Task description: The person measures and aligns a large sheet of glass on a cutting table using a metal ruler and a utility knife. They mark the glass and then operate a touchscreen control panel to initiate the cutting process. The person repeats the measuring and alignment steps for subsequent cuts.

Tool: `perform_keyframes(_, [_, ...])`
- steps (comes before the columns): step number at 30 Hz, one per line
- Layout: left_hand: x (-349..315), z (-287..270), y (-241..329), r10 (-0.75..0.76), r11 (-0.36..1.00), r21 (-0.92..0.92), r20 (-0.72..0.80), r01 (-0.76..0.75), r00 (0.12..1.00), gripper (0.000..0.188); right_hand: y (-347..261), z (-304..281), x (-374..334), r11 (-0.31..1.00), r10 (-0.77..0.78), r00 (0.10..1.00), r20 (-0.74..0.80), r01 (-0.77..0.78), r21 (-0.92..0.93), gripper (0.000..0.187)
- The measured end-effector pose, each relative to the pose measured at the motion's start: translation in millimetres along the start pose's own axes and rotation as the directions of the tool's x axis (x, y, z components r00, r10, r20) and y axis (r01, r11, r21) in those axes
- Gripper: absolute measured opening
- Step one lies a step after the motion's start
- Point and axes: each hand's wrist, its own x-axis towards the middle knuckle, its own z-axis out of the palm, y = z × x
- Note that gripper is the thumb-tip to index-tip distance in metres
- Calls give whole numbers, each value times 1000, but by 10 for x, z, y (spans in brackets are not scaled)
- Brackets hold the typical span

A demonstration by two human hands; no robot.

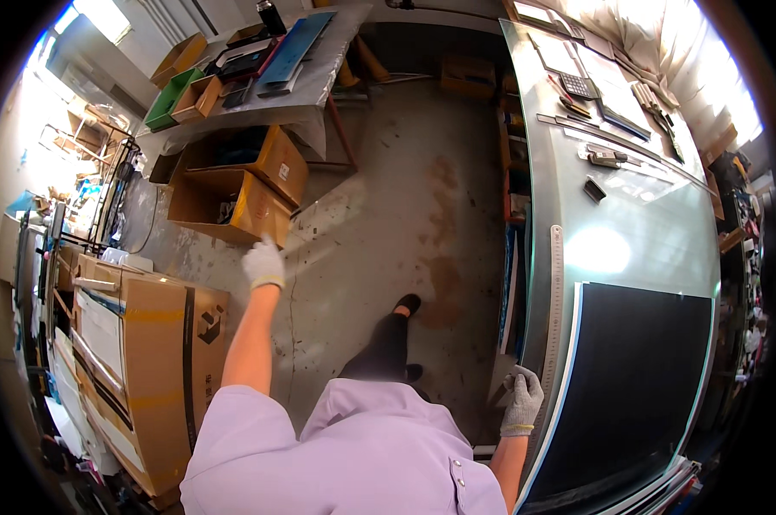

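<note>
My left hand (pixel 263 263), in a pale knitted glove, reaches forward over the floor, its fingers partly stretched and holding nothing visible. It appears beside the near corner of an open cardboard box (pixel 262 212); whether they touch I cannot tell. My right hand (pixel 523 402), gloved too, is at the left edge of the glass-topped table (pixel 611 219), with loosely bent fingers and nothing visible in them. Close to it lie a long steel ruler (pixel 555 283) along the table edge and a large black sheet (pixel 633 386) with a pale border.
Behind the near box stands another cardboard box (pixel 276 163), below a table (pixel 324 81) bearing a green tray (pixel 172 99) and blue boards (pixel 295 53). A big upright carton (pixel 169 369) stands at my left. A calculator (pixel 578 86) and cutting tools lie on the glass table's far part.
</note>
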Motion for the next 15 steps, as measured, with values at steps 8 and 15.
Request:
perform_keyframes(8, [-1260, -334, 2187, 874, 453, -367, 0, -813, 487, 42, 130, -189, -693, 972, 41, 872, -488, 78, 220, 18])
perform_keyframes(15, [-2904, -1138, 3266, 840, -451, -487, -516, -748, -170, 24, 593, -764, -2240, 962, 15, 253, -967, 260, 83, 10])
